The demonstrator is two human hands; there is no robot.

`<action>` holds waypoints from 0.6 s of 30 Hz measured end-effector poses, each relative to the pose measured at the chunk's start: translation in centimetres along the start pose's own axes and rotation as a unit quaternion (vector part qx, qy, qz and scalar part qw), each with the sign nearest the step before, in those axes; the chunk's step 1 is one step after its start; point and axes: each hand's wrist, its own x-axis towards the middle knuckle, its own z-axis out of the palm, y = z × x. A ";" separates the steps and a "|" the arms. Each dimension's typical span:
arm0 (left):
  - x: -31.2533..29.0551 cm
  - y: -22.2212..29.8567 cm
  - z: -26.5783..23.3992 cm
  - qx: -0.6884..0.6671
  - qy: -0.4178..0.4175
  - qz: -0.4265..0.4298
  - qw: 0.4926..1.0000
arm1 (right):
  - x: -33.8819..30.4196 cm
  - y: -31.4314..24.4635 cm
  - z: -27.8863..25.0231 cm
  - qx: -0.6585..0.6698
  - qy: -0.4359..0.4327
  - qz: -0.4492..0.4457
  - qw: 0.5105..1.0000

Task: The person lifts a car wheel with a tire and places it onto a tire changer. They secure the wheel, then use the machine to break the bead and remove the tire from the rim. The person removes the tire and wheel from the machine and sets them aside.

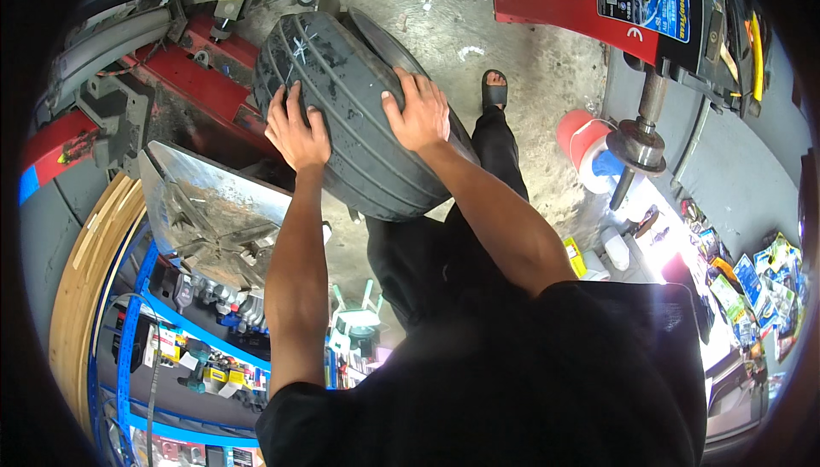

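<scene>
1. Fingers [294,102] of the left hand [301,141] are spread and slightly bent, their tips on the tread of a black tyre [354,130], with the thumb set apart.
2. The right hand [423,117] touches the tread too, farther right, near the tyre's shoulder; its fingers lie loosely side by side and the thumb stands away from them.
3. From where I stand, the tyre is in front of the person's black trousers [401,275], tilted, above the left edge of the bare concrete floor [444,6]. I cannot tell what bears its weight.
4. White scrawled marks [299,49] show on the tread, ahead of the left hand.
5. Along that left edge is a red machine frame [192,83], with a scuffed metal plate [226,181] nearer the person.
6. A foot in a dark sandal [494,89] is planted right of the tyre.
7. Near the floor's right edge stands a pinkish-red bucket [576,130], beside a red machine cabinet [555,19] with a metal shaft [653,100].
</scene>
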 end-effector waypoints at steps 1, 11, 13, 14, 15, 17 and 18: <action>-0.2 0.0 0.3 0.005 0.004 0.001 1.000 | -0.1 0.2 -0.1 -0.005 -0.002 0.002 1.000; -8.1 5.6 -2.4 -0.065 0.134 0.027 0.989 | -0.5 4.1 -2.8 0.175 -0.140 0.069 0.972; -17.2 8.0 -2.3 -0.310 0.137 -0.112 0.934 | -1.9 9.7 -4.0 0.315 -0.195 0.066 0.927; -22.5 8.7 -1.9 -0.384 0.092 -0.227 0.890 | -3.3 12.7 -4.4 0.298 -0.231 0.083 0.923; -27.1 8.8 -0.7 -0.436 0.064 -0.374 0.816 | -4.9 15.8 -4.5 0.287 -0.238 0.094 0.923; -34.3 7.9 3.6 -0.428 0.038 -0.619 0.658 | -8.2 20.9 -3.5 0.262 -0.270 0.091 0.922; -35.8 6.1 6.3 -0.500 0.025 -0.592 0.632 | -9.5 23.1 -2.8 0.260 -0.274 0.073 0.923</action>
